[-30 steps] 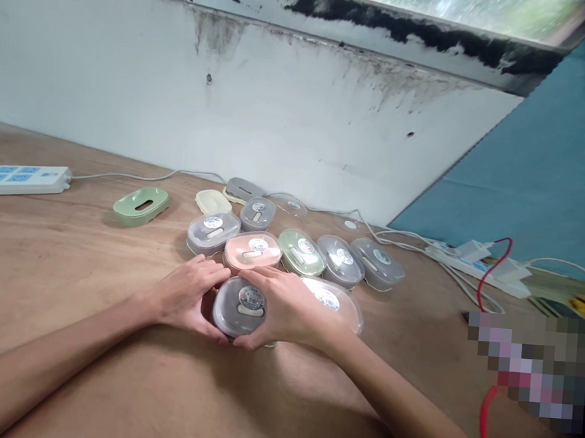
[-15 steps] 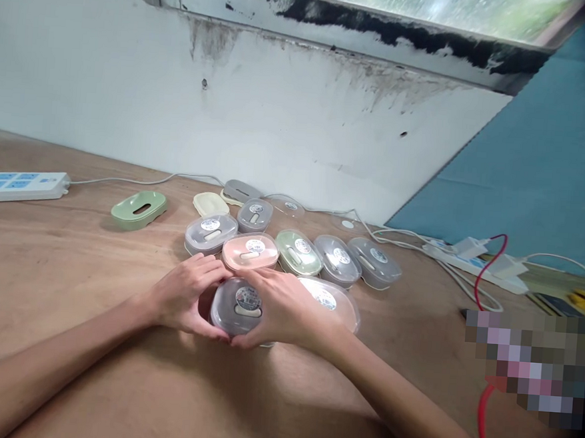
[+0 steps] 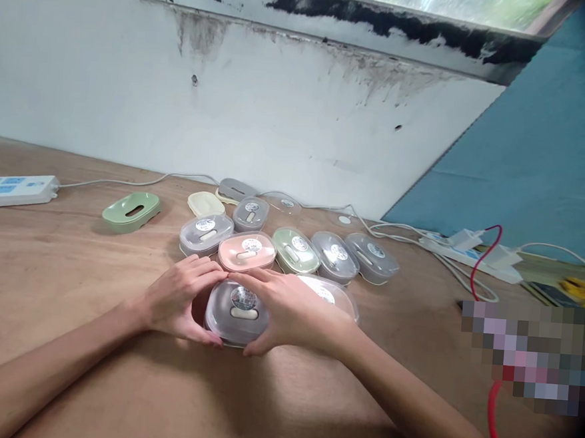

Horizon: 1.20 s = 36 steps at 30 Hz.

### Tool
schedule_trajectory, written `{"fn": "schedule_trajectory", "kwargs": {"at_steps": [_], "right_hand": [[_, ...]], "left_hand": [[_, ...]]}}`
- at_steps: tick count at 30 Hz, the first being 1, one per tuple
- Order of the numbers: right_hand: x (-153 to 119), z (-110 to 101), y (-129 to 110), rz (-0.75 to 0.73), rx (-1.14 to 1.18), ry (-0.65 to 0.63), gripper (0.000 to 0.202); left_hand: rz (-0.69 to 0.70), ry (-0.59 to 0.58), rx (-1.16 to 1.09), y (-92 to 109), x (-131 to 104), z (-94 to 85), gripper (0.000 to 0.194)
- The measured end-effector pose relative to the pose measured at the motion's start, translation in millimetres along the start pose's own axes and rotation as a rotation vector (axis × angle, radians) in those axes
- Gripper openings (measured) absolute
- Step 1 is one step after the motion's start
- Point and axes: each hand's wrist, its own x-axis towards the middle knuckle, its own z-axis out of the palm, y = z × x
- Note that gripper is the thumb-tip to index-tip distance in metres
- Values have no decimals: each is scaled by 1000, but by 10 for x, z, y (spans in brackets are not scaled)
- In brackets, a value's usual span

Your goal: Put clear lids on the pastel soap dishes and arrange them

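Cupping a grey case (image 3: 229, 325) with left hand (image 3: 179, 301) and right hand (image 3: 298, 313), on the table (image 3: 160, 390) just in front of the pink case (image 3: 233, 247) — looks lidded already, like the pink one. Leaves uncovered, farther back — the green dish (image 3: 145, 214) and the cream dish (image 3: 206, 204).

Front grey box (image 3: 228, 313) partly hidden behind right hand (image 3: 299, 311); power strip (image 3: 14, 190) cut off at left; label (image 3: 243, 298) print unreadable

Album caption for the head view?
Left hand and right hand around a grey clear-lidded box on a wooden table.
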Motion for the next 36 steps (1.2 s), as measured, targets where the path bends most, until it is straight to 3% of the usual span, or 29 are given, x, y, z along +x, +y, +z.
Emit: {"fn": "schedule_trajectory", "kwargs": {"at_steps": [12, 21, 25, 36], "right_hand": [[-5, 21, 17, 3, 7, -8, 104], [-1, 249, -97, -7, -227, 23, 116], [15, 375, -118, -28, -294, 79, 113], [-47, 381, -278, 39, -441, 97, 104]], "left_hand": [[29, 3, 12, 9, 21, -24, 80], [34, 2, 25, -29, 12, 3, 71], [34, -1, 32, -52, -1, 19, 69], [116, 3, 200, -7, 16, -50, 70]]}}
